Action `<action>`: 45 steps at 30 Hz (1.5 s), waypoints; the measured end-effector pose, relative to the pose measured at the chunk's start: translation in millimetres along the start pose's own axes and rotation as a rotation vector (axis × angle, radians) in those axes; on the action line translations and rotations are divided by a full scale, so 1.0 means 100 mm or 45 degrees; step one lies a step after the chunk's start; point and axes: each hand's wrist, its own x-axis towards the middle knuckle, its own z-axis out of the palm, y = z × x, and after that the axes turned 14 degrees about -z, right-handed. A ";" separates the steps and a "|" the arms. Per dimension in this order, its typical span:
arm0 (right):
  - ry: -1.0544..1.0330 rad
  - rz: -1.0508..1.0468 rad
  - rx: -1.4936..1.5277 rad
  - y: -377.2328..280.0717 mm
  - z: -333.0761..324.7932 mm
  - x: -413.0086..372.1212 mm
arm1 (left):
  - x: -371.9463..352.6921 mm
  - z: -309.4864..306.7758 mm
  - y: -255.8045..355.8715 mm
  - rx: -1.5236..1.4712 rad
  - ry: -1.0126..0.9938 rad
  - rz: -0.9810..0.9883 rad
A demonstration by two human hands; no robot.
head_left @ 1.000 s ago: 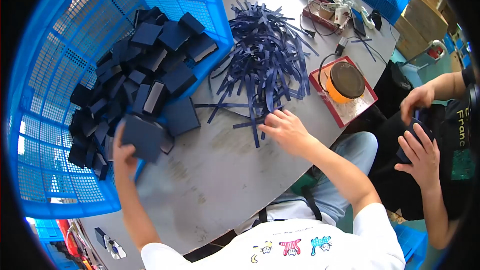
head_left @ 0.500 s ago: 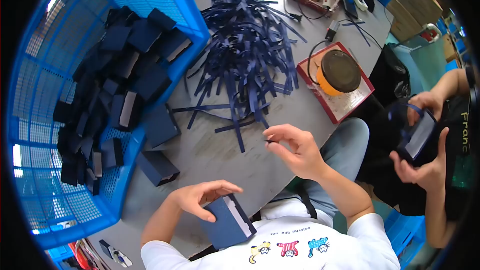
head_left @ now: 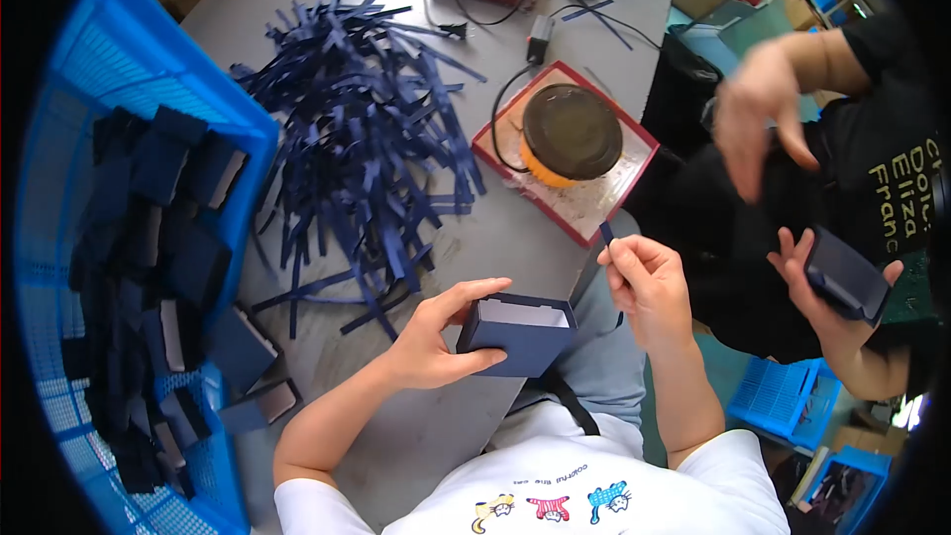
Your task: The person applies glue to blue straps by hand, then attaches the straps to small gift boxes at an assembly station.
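Observation:
My left hand (head_left: 438,339) grips a small navy box (head_left: 530,352) by its side, thumb on the front and fingers behind. The box's pale inside faces up. Between the thumb and fingertips of my right hand (head_left: 649,287) is a short navy ribbon strip (head_left: 606,232), its end sticking up above the fingers. The right hand is apart from the box, to its right. Beyond my left hand, a big tangled pile of navy ribbon strips (head_left: 362,149) spreads over the grey table (head_left: 327,376).
At the left stands a blue plastic crate (head_left: 260,154) heaped with navy boxes; two more boxes lie beside it. An orange pot (head_left: 570,139) with a dark top sits on a red-rimmed tray (head_left: 619,183). A co-worker's hand (head_left: 832,312) holds another box at the right.
My left hand has lifted the box off the table edge and turned its open side up. My right hand has moved right with the strip. The co-worker's hands have come apart.

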 end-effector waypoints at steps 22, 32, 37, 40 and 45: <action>0.348 -0.125 -0.244 0.19 -0.15 0.81 | 0.14 -0.04 -0.27 0.010 -0.107 -0.014; 0.367 -0.186 -0.242 0.28 -0.15 0.84 | 0.17 -0.04 -0.28 0.008 -0.105 0.047; 0.349 -0.124 -0.189 0.24 -0.22 0.74 | 0.13 0.00 -0.32 -0.168 -0.101 -0.046; 0.295 -0.074 0.002 0.15 -0.31 0.62 | 0.10 -0.02 -0.24 -0.399 -0.089 -0.237; 0.182 -0.090 0.287 -0.03 -0.36 0.48 | 0.11 -0.09 -0.27 -0.598 -0.121 -0.244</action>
